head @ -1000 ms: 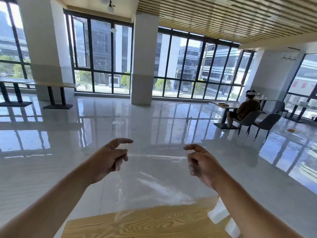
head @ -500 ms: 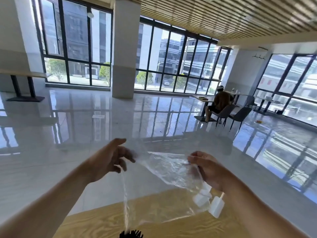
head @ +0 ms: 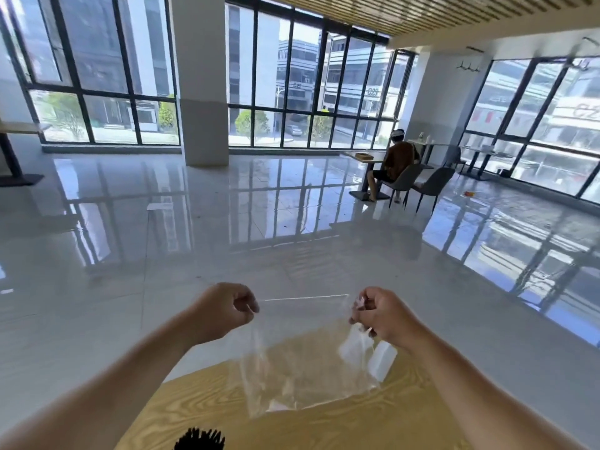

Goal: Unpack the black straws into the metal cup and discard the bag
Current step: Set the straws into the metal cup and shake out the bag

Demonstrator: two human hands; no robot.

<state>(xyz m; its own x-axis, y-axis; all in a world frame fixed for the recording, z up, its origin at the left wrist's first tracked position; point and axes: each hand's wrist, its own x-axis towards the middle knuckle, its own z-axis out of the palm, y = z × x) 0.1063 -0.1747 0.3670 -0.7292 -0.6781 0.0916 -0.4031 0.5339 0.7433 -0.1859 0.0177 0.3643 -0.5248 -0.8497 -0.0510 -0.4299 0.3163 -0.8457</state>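
Observation:
A clear plastic bag [head: 302, 358] hangs in the air above the wooden table [head: 373, 423], stretched between my hands. My left hand [head: 224, 311] pinches its top left corner. My right hand [head: 383, 315] grips the top right corner, with two small white tabs [head: 368, 350] dangling below it. The bag looks empty. The tips of the black straws [head: 199, 440] stick up at the bottom edge of the view, below my left forearm. The metal cup itself is hidden below the frame.
The table's far edge lies just under the bag, with shiny grey floor beyond. A person [head: 394, 164] sits at a table with grey chairs [head: 422, 183] far off on the right. A white pillar [head: 203, 82] and tall windows stand at the back.
The bag was slack and crumpled half a second ago; now both hands hold it pulled flat by its top edge. The view has tilted down, showing more table and straws.

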